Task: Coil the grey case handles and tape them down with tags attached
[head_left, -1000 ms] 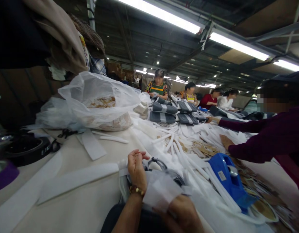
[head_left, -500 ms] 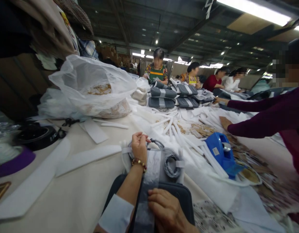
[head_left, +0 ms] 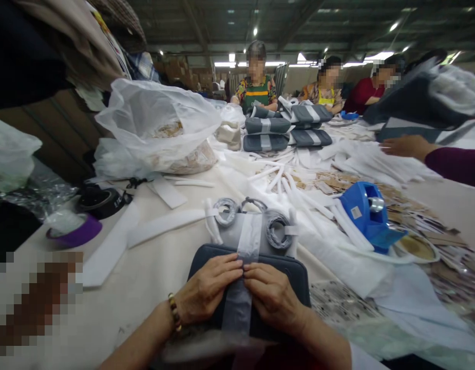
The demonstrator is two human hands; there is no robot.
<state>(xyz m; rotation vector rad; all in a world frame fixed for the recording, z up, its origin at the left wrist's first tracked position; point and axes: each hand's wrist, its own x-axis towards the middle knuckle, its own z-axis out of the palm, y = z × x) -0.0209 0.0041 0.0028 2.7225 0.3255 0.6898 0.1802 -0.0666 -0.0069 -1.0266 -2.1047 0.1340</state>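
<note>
On the table in front of me lies a dark blue-grey padded case (head_left: 291, 264). A translucent pale strip (head_left: 237, 306) runs lengthwise over its middle and onto a grey piece (head_left: 233, 236) at the far side. My left hand (head_left: 210, 282), with a beaded bracelet at the wrist, rests palm down on the case, fingers stretched to the strip. My right hand (head_left: 273, 295) lies flat opposite it, fingertips almost meeting the left ones on the strip. Beyond them are two coiled grey cords, a left coil (head_left: 232, 221) and a right coil (head_left: 270, 237). A small dark loop (head_left: 254, 199) sits between them.
A blue tape dispenser (head_left: 358, 205) stands to the right among cardboard scraps. White foam strips (head_left: 168, 226) lie left, near a purple ring (head_left: 93, 234). Behind are a plastic bag (head_left: 145, 113) and stacked dark cases (head_left: 266, 143). A co-worker's hand (head_left: 409, 147) reaches in from the right.
My left hand has come back from the far cords onto the case, uncovering the left coil. My right hand has shifted forward along the strip. The co-worker at right now has a dark item raised.
</note>
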